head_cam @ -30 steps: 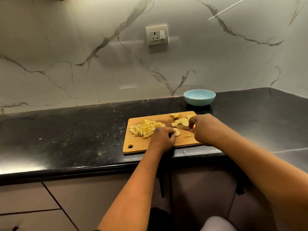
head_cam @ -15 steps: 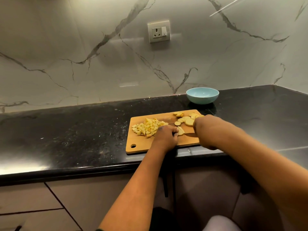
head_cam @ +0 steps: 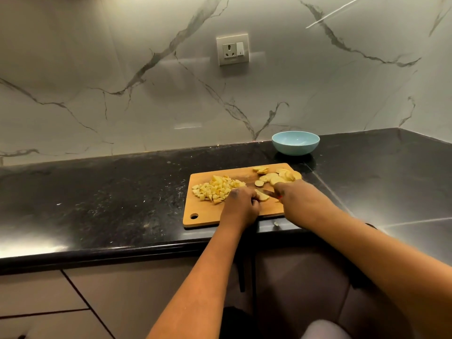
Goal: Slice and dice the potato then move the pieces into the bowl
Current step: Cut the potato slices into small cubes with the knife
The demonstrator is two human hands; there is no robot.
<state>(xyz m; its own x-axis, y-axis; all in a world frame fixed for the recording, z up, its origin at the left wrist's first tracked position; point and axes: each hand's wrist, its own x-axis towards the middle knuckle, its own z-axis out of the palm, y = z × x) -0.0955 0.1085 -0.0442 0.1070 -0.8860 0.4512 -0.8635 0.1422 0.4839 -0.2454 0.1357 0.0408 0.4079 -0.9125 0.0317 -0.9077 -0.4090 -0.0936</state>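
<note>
Spanning the frame, the speckled black stone countertop (head_cam: 97, 204) carries the rectangular wooden cutting board (head_cam: 208, 216), the landmark for what follows. Beyond the board's far right corner sits the pale blue round bowl (head_cam: 295, 142), nothing visible inside. On the board's left half lies a heap of diced yellow potato cubes (head_cam: 216, 188); at its far right corner, a stack of round potato slices (head_cam: 278, 176) not yet diced. At board centre the left hand (head_cam: 241, 207) has fingers curled onto one slice (head_cam: 263, 196). The right hand (head_cam: 299, 203) is closed round the handle of a small knife (head_cam: 267, 192). Compared with a second ago, the blade has dropped from above the slice onto it: dicing continues, and transfer to the bowl appears some way off.
</note>
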